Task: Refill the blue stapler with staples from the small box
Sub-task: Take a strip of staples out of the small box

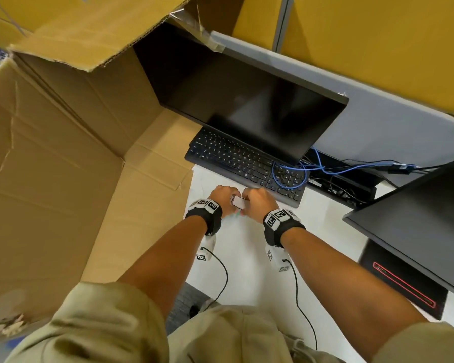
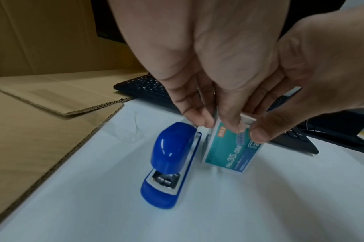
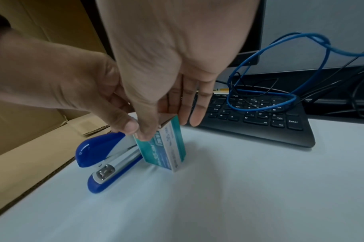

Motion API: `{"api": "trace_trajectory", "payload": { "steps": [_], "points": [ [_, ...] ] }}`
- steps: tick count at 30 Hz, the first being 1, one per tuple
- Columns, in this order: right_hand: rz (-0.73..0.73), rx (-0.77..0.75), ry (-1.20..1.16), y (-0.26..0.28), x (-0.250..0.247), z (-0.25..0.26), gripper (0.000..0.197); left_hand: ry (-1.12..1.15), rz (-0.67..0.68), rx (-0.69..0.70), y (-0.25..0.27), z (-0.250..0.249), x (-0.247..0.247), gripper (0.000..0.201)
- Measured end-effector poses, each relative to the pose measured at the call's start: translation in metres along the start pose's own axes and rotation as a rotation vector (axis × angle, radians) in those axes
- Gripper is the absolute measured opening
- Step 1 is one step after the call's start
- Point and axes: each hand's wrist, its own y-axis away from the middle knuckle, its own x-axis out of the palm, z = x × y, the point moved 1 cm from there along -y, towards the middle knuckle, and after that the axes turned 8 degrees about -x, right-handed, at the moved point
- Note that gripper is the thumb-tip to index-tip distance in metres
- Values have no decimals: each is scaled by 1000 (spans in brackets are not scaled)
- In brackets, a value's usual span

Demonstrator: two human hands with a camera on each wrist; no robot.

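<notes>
The blue stapler (image 2: pixel 170 163) lies closed on the white desk (image 2: pixel 218 204), its metal nose toward the camera. Right beside it, on its right, the small teal staple box (image 2: pixel 230 153) stands on end, slightly tilted. My left hand (image 2: pixel 220 126) pinches the box's top end from above. My right hand (image 3: pixel 168 126) grips the same end, thumb on the near face and fingers behind. A white inner tray (image 2: pixel 247 119) shows at the top of the box between the fingers. In the head view both hands (image 1: pixel 240 201) meet over the box (image 1: pixel 238 203) and hide the stapler.
A black keyboard (image 1: pixel 247 163) lies just beyond the hands, with a looped blue cable (image 1: pixel 288 176) over its right end and a dark monitor (image 1: pixel 247 100) behind. Flattened cardboard (image 1: pixel 63 153) covers the left side. A second monitor (image 1: pixel 417 218) stands at the right.
</notes>
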Motion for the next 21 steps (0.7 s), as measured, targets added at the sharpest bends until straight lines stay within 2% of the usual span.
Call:
{"api": "trace_trajectory", "payload": {
  "steps": [8, 12, 14, 17, 19, 21],
  "points": [
    [21, -34, -145, -3, -3, -9, 34, 45, -35, -13, -6, 8, 5, 42],
    [-23, -19, -171, -2, -11, -18, 35, 77, -33, -19, -4, 8, 3, 37],
    [-73, 11, -84, -2, -11, -22, 32, 98, -21, -20, -3, 7, 1, 38],
    [-118, 76, 44, 2, -13, -19, 36, 167, -4, -32, -1, 7, 0, 54],
    [-110, 144, 33, 4, -13, -16, 40, 200, 1, -46, 0, 7, 0, 60],
    [-111, 207, -55, 3, -10, -15, 42, 204, -5, -58, 1, 7, 0, 56]
  ]
}}
